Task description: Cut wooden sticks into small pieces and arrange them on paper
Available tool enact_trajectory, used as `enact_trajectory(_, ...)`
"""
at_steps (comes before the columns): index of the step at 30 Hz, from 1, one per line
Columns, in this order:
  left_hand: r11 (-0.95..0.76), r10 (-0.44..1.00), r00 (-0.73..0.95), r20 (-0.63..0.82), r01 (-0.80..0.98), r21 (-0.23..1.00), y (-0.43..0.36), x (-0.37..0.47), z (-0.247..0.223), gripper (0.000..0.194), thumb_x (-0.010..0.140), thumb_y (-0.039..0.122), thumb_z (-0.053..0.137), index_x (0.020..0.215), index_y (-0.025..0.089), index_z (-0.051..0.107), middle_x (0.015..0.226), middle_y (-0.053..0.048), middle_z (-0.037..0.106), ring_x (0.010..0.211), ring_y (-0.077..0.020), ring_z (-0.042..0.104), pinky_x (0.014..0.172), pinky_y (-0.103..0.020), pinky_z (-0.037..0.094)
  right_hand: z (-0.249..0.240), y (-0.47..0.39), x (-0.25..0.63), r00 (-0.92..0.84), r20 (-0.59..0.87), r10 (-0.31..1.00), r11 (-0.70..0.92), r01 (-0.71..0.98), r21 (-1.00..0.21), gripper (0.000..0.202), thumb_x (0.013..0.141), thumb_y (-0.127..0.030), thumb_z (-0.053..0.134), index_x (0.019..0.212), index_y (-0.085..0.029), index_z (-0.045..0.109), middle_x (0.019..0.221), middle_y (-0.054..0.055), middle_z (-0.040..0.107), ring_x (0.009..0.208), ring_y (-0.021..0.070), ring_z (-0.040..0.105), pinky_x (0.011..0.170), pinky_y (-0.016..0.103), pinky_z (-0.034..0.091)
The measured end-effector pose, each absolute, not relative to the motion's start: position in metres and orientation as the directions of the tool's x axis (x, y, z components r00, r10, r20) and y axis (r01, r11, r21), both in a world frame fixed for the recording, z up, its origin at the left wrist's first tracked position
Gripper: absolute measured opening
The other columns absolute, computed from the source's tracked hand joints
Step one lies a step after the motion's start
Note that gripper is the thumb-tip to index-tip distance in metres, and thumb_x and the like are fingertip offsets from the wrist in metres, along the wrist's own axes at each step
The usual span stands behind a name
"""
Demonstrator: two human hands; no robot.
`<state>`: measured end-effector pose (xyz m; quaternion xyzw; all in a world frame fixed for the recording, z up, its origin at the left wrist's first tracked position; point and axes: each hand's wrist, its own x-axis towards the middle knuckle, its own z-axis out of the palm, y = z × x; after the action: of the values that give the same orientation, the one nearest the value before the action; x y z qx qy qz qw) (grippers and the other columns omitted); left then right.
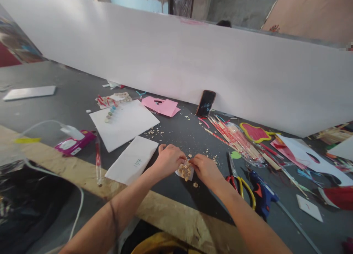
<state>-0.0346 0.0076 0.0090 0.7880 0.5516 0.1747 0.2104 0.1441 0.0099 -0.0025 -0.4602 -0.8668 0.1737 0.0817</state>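
On the dark tabletop, a small heap of tan, flower-like pieces (185, 170) lies on a little white sheet (192, 175). My left hand (170, 159) is at the upper left of the heap, fingers closed at its edge. From the right, my right hand (204, 169) meets the heap's upper edge with its fingers pinched together. The fingertips of both hands are close to each other, and whatever they hold is too small to make out. One loose tan piece (195, 185) lies just below the sheet.
Scissors (239, 180) and a blue glue gun (261, 195) lie right of my right hand. A folded white sheet (132, 161) is beside my left forearm. A phone (206, 103) leans on the white partition (176, 59). Wrapped sticks (237, 140) lie right; a purple power strip (74, 143) left.
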Motion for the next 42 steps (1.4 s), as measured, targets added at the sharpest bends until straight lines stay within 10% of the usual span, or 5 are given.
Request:
enact_trajectory(14,-0.302,0.938,0.348,0.011,0.798,0.521,0.006,-0.039,0.011,0.026,0.077,0.018,0.045,0.076,0.026,0.069,0.085,0.000,0.070,0.094,-0.0214,0.054,0.086,-0.040,0.028,-0.012,0.015,0.139,-0.620,-0.086,0.780,0.601,0.780,-0.173,0.023,0.086,-0.032,0.050,0.104,-0.019,0.056,0.110,0.005,0.056,0.095,0.0169,0.055,0.082,0.039,0.046)
enact_trajectory(24,-0.330,0.907,0.421,-0.008,0.723,0.606,0.007,-0.034,0.018,0.034,0.071,0.024,0.058,0.105,0.027,0.060,0.112,-0.002,0.062,0.107,-0.0245,0.049,0.091,-0.037,0.032,0.013,0.014,0.144,-0.519,0.040,0.854,0.476,0.746,-0.466,0.016,0.088,-0.017,0.040,0.088,-0.018,0.056,0.086,0.002,0.057,0.082,0.0121,0.054,0.073,0.026,0.042)
enact_trajectory(42,-0.271,0.884,0.460,-0.077,0.640,0.719,0.007,-0.025,0.034,0.021,0.080,0.032,0.048,0.082,0.022,0.066,0.085,0.001,0.067,0.083,-0.0177,0.060,0.069,-0.023,0.042,0.017,0.002,0.149,-0.338,0.036,0.941,0.230,0.555,-0.799,0.018,0.086,-0.033,0.042,0.080,-0.021,0.055,0.068,-0.002,0.054,0.063,0.0120,0.048,0.060,0.024,0.037)
